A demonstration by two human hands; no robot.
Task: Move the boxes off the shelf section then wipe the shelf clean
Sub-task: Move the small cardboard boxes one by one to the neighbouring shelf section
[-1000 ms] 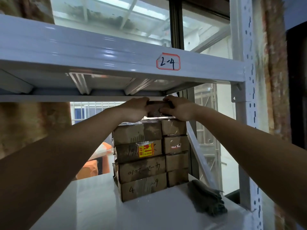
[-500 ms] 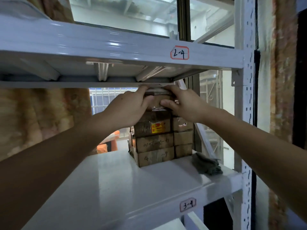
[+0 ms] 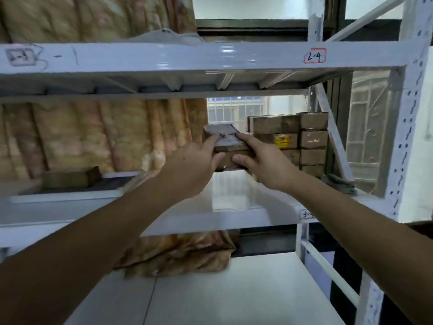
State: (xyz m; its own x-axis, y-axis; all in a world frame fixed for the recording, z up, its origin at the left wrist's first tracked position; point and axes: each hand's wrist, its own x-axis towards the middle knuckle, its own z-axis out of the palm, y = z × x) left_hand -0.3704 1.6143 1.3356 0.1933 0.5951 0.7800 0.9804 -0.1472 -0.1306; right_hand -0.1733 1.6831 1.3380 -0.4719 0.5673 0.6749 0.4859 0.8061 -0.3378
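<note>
Head view, one box point(image 3: 226, 143) lifted clear of the stack of boxes point(image 3: 290, 143), which stands at the far right of the shelf point(image 3: 234, 202). I read the carried box as flat, its pale top face tilted toward me and its long axis running near to far; it hangs above the shelf surface, just left of the stack and apart from it. My left hand point(image 3: 194, 167) and right hand point(image 3: 264, 166) hold it from either side, fingers laid along the top and thumbs curled under the near edge, so both grips are closed on the box, neither hand nearer than the other. Left of the hands, on the neighbouring section, a single dark box point(image 3: 70, 178) lies by a patterned curtain point(image 3: 93, 137). A dark cloth point(image 3: 339, 182) rests to the right of the stack's foot. I judge the coming move to be a carry leftward, away from the stack; the remaining boxes still await removal before any wiping.
</note>
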